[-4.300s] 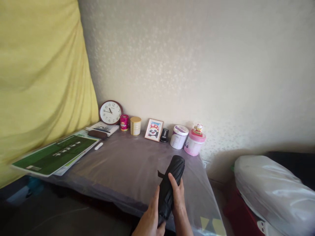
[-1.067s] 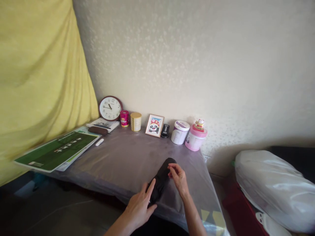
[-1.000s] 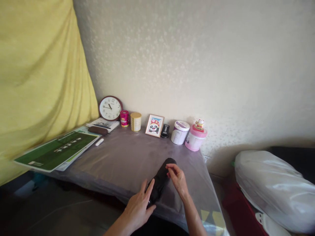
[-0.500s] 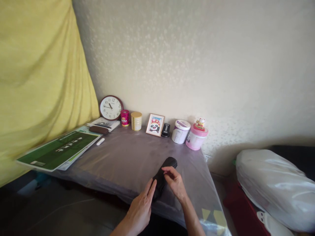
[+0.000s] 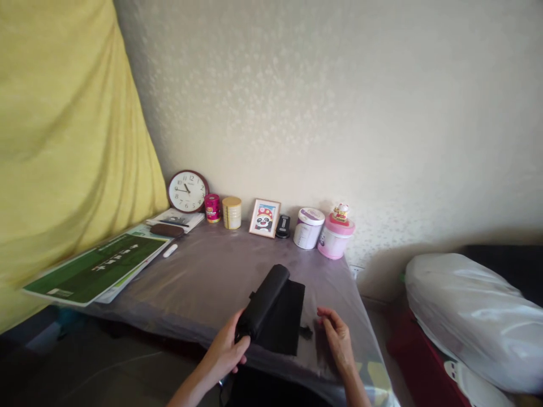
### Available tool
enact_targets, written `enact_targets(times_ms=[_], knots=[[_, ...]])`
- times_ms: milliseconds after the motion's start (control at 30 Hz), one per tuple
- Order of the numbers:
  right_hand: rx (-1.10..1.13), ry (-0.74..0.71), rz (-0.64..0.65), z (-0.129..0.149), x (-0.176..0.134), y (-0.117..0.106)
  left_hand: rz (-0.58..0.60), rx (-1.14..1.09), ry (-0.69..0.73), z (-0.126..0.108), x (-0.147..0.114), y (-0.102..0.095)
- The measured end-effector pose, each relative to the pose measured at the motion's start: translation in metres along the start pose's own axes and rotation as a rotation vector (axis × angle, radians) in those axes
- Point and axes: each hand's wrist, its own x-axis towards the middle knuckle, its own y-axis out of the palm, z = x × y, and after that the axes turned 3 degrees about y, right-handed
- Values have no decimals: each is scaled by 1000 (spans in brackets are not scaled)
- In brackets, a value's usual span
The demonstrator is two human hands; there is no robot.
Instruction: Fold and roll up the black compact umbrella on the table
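A black fabric roll (image 5: 268, 294) lies slantwise near the front edge of the table. Part of it is spread out as a flat black flap (image 5: 286, 316) on its right side. My left hand (image 5: 227, 342) grips the near end of the roll, thumb on top and fingers partly hidden beneath it. A small dark tab (image 5: 305, 332) sticks out from the flap's right edge. Just right of that tab, my right hand (image 5: 337, 336) is apart from the cloth, its fingers loosely bent and nothing visible in them.
Along the wall stand a clock (image 5: 188, 191), a pink can (image 5: 212, 208), a yellow-lidded can (image 5: 232, 213), a panda picture frame (image 5: 264, 218), a white tub (image 5: 309, 230) and a pink tub (image 5: 335, 240). Green sheets (image 5: 97, 268) lie left; a plastic-covered bundle (image 5: 470, 316) sits right.
The black roll has been partly unrolled, with a flap now spread toward the right. My right hand has moved off it to the right; my left now grips its near end.
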Motion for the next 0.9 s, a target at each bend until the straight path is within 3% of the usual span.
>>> enact_targets(times_ms=[67,133,367,500,567,667,733,800,900], knots=[[10,11,13,-4,-1,0,-181,167,108,4,-1,-6],[9,6,13,-6,-2,1,-280,358,211,6,-3,-9],[-15,-11,38,-13,-1,2,-177,744,158,3,9,-8],[-13,-20,42,-15,-1,2,-147,555,188,-3,15,-21],[7,-36,30,-15,-1,2,-106,275,195,-9,12,-29],[48,-44,22,-13,-3,2,13,-183,78,-17,5,-35],[63,-35,37,-10,-5,1,75,-327,21,-22,2,-32],[74,-43,59,-6,-6,0,84,-265,32,-27,-1,-26],[63,-77,32,-1,-7,-1,-45,117,219,-34,-4,-16]])
